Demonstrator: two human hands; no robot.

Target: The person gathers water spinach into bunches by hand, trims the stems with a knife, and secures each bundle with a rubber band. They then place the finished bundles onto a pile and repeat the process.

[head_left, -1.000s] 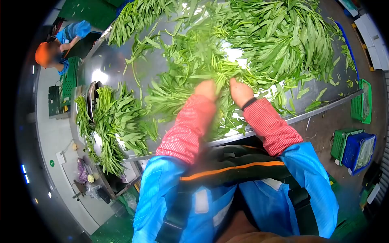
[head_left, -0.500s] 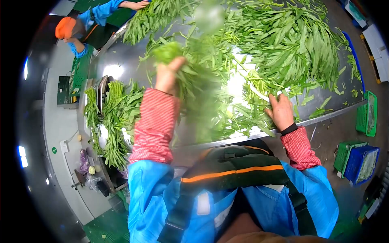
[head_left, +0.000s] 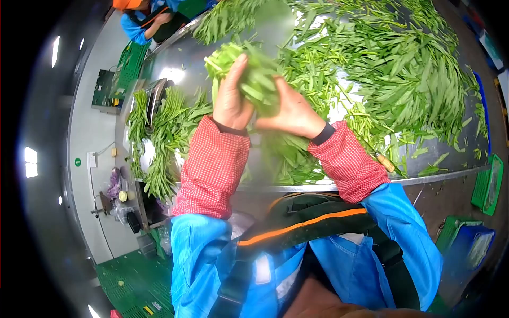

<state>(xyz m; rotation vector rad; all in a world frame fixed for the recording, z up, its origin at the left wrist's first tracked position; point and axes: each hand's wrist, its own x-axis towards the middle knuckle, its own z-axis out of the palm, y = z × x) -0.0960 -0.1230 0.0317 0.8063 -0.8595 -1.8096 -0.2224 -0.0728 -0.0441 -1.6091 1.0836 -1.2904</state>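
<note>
A bunch of leafy greens (head_left: pixel 258 85), long-leaved like water spinach, is lifted over the metal table and partly blurred. My left hand (head_left: pixel 232 100) grips it from the left, thumb up along the stems, with its other fingers mostly behind the leaves. From the right, my right hand (head_left: pixel 298 112) is cupped around the lower part of the same bunch; its fingertips are partly hidden. A knife with a wooden handle (head_left: pixel 385 162) lies among cut stems near the table's front edge, apart from both hands.
A large heap of greens (head_left: pixel 408 79) covers the table's right side. Sorted bunches (head_left: pixel 168 132) lie at left beside what looks like a scale (head_left: pixel 156 100). Another person (head_left: pixel 146 24) stands at the far left. Green crates (head_left: pixel 488 185) are on the floor at right.
My right hand has let go of the knife, leaving it on the table, and moved left and up to the bunch. My left hand still holds the bunch, now slightly farther right.
</note>
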